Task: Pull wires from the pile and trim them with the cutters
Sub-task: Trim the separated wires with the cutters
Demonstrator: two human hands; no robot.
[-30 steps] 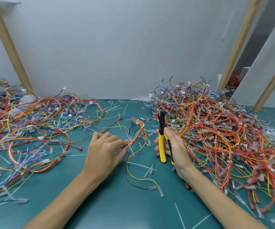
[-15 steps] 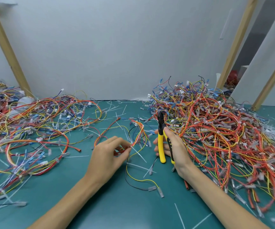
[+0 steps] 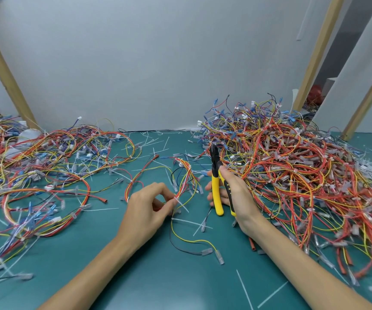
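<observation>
Teal worktop (image 3: 158, 276), and it's pretty much buried in wire on both sides. The left hand (image 3: 145, 209) has a pinch grip going: thumb and fingertips closed on a thin bundle of red, yellow and white wires (image 3: 185, 177), right where a white cable tie sticks out of it. From the pinch the bundle arcs up and away across the middle of the worktop, between the two hands. Its far end runs toward the big heap, and I can't tell if it's tangled in there or free

The right hand (image 3: 236, 193) has a full wrap grip, fingers curled round the handles of the yellow-handled cutters with the black head (image 3: 214, 175). They're held upright, nose pointing away from the person, just beside the bundle but not touching it. The handles sit a little apart at the bottom. The blades are too small for me to say how they stand

Right behind that hand is the huge tangled pile of mostly red, orange and yellow wires with clear connectors (image 3: 292, 166). A flatter spread of looped multicoloured wires (image 3: 46, 162) covers the left side. A loose yellow and black wire pair with clear plastic ends (image 3: 194, 242) lies between the forearms, and white cable tie offcuts (image 3: 244, 287) are scattered around
</observation>
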